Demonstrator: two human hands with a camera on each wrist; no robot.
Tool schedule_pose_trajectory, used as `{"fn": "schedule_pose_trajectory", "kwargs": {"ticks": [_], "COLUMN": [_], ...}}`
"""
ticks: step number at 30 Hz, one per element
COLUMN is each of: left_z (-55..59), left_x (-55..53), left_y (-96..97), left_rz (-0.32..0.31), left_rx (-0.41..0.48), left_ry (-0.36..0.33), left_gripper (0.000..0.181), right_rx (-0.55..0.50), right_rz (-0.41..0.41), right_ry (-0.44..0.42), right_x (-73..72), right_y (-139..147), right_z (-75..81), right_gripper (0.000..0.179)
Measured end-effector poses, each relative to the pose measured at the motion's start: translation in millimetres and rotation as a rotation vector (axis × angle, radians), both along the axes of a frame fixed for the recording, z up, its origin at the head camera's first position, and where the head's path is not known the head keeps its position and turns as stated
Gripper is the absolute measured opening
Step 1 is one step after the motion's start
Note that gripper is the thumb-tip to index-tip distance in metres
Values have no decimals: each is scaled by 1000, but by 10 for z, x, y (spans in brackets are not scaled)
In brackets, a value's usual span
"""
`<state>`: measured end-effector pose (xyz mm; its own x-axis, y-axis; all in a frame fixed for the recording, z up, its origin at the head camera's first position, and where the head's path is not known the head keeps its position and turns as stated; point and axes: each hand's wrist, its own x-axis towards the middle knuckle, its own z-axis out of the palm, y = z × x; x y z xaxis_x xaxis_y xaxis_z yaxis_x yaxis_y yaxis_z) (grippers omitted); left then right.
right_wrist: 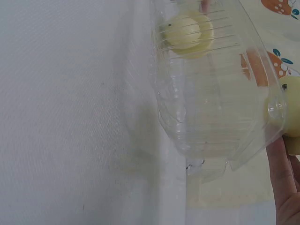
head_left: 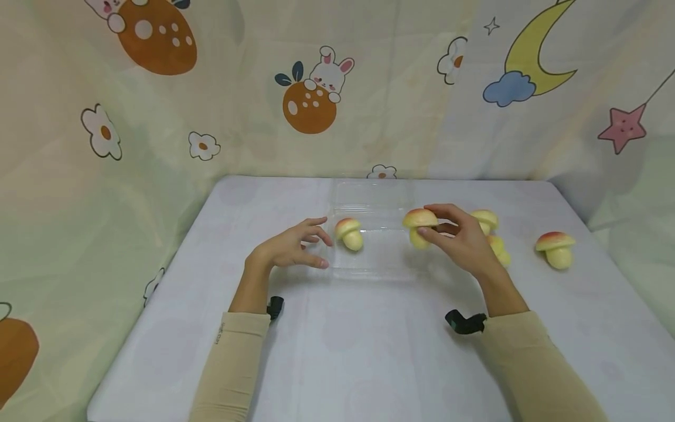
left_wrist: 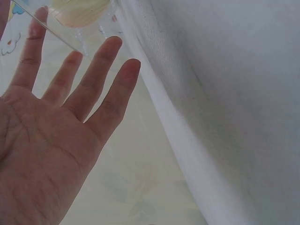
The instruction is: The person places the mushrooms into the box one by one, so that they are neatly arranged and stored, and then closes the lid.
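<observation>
A clear plastic clamshell box (head_left: 387,252) lies on the table with its lid raised at the back. Inside it, towards the left, rests a toy mushroom (head_left: 349,234) with a red-and-yellow cap and pale stem. My right hand (head_left: 466,239) pinches a second toy mushroom (head_left: 420,219) between thumb and fingers, over the box's right side. In the right wrist view, this held mushroom (right_wrist: 292,105) is partly cut off beside the box wall. My left hand (head_left: 292,245) is at the box's left edge, fingers spread and holding nothing; whether it touches the plastic is unclear.
Two toy mushrooms sit close together behind my right hand, one farther back (head_left: 485,218) and one nearer (head_left: 499,250), partly hidden. Another mushroom (head_left: 556,249) stands apart on the right. The white-covered table (head_left: 358,340) meets a printed cloth backdrop (head_left: 253,105).
</observation>
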<state>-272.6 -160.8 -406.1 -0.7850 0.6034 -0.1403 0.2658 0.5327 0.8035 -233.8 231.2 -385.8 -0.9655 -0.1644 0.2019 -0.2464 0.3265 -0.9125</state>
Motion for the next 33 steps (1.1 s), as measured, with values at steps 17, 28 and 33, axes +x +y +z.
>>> {"fn": "schedule_pose_trajectory", "kwargs": {"ticks": [17, 28, 33], "left_z": [-5, 9, 0], "left_x": [-1, 4, -2], "left_y": [12, 18, 11], "left_rz": [17, 5, 7], "left_rx": [16, 10, 9], "left_ry": [-9, 4, -3], "left_gripper": [53, 55, 55], "right_rx": [96, 137, 205], "right_rz": [70, 95, 101], "right_ry": [13, 46, 3], "right_x": [-201, -352, -416], "right_y": [-275, -445, -504], "right_z": [-50, -35, -28], "right_gripper": [53, 51, 52]}}
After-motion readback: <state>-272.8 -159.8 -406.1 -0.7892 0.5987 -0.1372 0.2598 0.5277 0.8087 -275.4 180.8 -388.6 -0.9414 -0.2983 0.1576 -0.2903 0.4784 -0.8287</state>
